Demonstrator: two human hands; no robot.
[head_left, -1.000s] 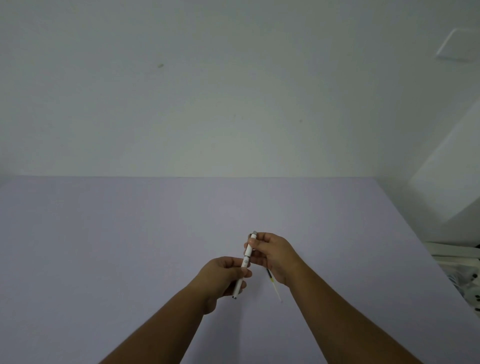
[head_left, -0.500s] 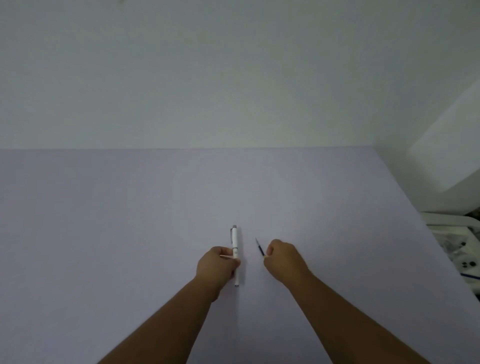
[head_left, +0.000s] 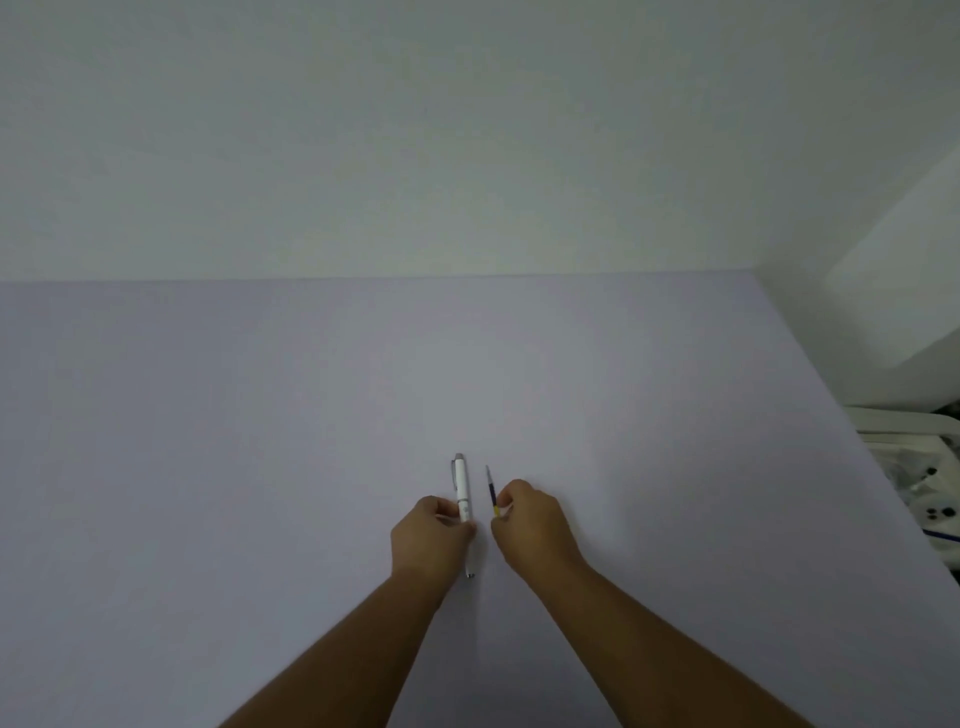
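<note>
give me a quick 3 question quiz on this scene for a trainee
1. True or false: the left hand holds the pen.
2. What does the right hand pinch? A) a refill B) a cap C) a ruler
3. Do the pen and refill touch each other?

Key: 1 true. 2 A. 3 no, they lie side by side with a gap between them.
</note>
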